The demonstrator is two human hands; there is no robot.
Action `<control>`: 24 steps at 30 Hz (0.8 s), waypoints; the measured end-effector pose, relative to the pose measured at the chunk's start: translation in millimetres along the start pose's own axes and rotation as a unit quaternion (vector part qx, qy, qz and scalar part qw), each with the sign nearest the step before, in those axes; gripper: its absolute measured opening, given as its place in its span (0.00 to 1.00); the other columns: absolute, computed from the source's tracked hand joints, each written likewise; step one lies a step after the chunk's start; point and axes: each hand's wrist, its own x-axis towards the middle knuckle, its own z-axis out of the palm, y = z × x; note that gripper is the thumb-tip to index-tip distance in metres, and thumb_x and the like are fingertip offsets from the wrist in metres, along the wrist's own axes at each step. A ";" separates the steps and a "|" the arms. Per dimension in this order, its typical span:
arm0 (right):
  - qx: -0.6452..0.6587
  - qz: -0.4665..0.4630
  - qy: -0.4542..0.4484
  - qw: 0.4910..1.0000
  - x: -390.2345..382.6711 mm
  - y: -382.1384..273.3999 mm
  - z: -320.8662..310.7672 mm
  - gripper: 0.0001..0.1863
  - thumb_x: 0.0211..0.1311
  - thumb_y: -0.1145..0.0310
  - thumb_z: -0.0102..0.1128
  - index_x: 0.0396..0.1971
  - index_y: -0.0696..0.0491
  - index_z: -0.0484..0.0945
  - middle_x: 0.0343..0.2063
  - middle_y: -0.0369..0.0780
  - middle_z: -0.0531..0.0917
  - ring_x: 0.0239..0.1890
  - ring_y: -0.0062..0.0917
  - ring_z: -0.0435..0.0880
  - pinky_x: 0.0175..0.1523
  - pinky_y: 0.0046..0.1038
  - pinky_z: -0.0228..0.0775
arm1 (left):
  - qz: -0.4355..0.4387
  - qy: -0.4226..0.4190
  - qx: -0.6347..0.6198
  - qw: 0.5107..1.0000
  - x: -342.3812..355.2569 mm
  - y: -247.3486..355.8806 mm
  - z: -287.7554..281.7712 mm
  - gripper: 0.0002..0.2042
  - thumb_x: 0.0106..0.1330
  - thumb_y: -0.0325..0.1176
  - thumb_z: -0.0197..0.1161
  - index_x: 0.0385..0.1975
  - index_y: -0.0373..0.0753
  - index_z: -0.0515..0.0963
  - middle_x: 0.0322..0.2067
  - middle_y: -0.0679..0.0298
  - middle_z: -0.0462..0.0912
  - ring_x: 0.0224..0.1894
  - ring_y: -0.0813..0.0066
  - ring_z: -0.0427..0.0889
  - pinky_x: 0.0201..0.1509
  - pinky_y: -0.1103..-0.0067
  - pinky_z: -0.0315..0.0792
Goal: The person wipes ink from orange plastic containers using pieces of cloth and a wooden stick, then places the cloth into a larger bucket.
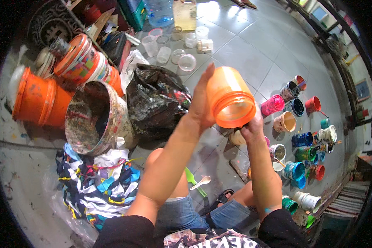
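An orange translucent plastic jar is held up in front of me, lying tilted with its threaded, uncapped mouth toward me. My left hand grips its left side, thumb raised along the body. My right hand holds it from the lower right, its fingers partly hidden behind the jar. Below it, a green tool and a white plastic spoon lie on the floor between my legs. A crumpled black plastic bag sits behind my left forearm.
Several paint pots spread over the tiled floor at right. A paint-crusted bucket, orange buckets and a heap of cloth scraps stand or lie at left. Clear cups and water containers are at the back.
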 end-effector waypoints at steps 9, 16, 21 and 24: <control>0.087 0.065 -0.062 0.992 42.8 -9.0 -7.3 0.29 0.75 0.54 0.33 0.54 0.62 0.77 0.42 0.50 0.86 0.43 0.43 0.86 0.55 0.47 0.79 | -0.182 0.027 0.727 0.662 -17.6 170.0 -31.8 0.52 0.49 0.59 0.75 0.69 0.29 0.65 0.63 0.49 0.75 0.60 0.61 0.79 0.63 0.70 0.73; 0.114 0.055 -0.170 0.977 61.3 2.5 7.0 0.25 0.73 0.64 0.33 0.53 0.64 0.77 0.43 0.52 0.86 0.42 0.44 0.86 0.55 0.47 0.79 | -0.409 -0.086 0.864 0.279 26.2 137.9 -93.4 0.57 0.41 0.56 0.78 0.72 0.36 0.59 0.65 0.47 0.73 0.63 0.54 0.77 0.66 0.65 0.73; 0.198 0.055 -0.263 0.943 41.8 1.1 59.2 0.28 0.74 0.59 0.31 0.54 0.64 0.77 0.45 0.49 0.86 0.45 0.39 0.86 0.58 0.42 0.77 | -0.396 -0.040 0.903 0.163 4.6 137.0 -86.0 0.41 0.43 0.58 0.76 0.57 0.41 0.80 0.46 0.49 0.87 0.50 0.54 0.86 0.55 0.64 0.79; 0.234 0.054 -0.311 0.920 23.8 -3.5 96.6 0.29 0.73 0.57 0.32 0.55 0.63 0.76 0.46 0.49 0.86 0.45 0.40 0.86 0.58 0.43 0.77 | -0.281 -0.071 0.940 0.179 -42.5 148.2 -79.1 0.40 0.43 0.61 0.74 0.54 0.40 0.83 0.46 0.47 0.86 0.50 0.52 0.86 0.54 0.61 0.79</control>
